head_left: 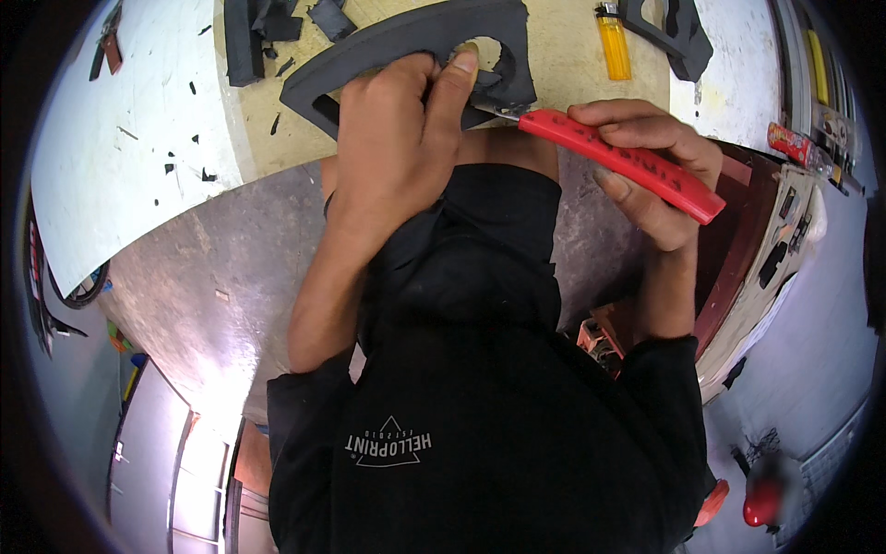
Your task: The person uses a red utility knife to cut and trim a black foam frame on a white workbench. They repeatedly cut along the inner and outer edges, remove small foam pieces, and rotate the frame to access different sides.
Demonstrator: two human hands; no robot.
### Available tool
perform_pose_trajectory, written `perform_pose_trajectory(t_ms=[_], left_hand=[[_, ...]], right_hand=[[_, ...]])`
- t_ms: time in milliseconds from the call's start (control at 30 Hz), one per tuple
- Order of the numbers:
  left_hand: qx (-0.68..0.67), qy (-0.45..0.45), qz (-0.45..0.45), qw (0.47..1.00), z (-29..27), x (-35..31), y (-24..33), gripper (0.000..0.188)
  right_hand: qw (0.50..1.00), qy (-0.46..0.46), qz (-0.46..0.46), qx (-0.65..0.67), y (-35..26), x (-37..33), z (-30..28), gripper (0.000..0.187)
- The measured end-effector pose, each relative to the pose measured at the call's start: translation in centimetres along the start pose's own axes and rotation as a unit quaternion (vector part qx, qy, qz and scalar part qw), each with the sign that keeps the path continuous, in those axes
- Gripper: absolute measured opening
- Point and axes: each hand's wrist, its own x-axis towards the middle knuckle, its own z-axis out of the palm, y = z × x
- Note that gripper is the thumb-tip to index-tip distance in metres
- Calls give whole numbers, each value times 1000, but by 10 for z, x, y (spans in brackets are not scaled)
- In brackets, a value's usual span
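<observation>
A dark grey foam piece (420,35) with curved edges and cut-out openings lies at the table's near edge. My left hand (397,134) is closed on it, its thumb by the round opening and its other fingers curled into the foam. In my right hand (683,143) is a red-handled utility knife (604,152), held between thumb and fingers. Its blade points left and meets the foam's near edge, close beside my left thumb; the blade's tip is hard to make out.
Foam offcuts (245,46) and small black scraps lie at the upper left. A yellow lighter (614,46) and another cut foam piece (685,42) are at the upper right. Farther left on the white tabletop (138,157) rests a small brown-and-black tool (110,48). My legs are under the table edge.
</observation>
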Motion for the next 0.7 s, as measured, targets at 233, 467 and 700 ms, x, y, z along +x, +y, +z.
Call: perform_pose_trajectory(t_ms=[233,467,700], left_hand=[[-56,12,-39,998,-3,4,0,43],[-62,15,-26,998,-5,7,-3,44],[-76,20,-43,996,-2,5,-4,44]], right_hand=[[980,149,27,127,12,-25,26,27],[980,150,30,125,10,-20,36,26],[985,147,9,93,16,-21,43,26]])
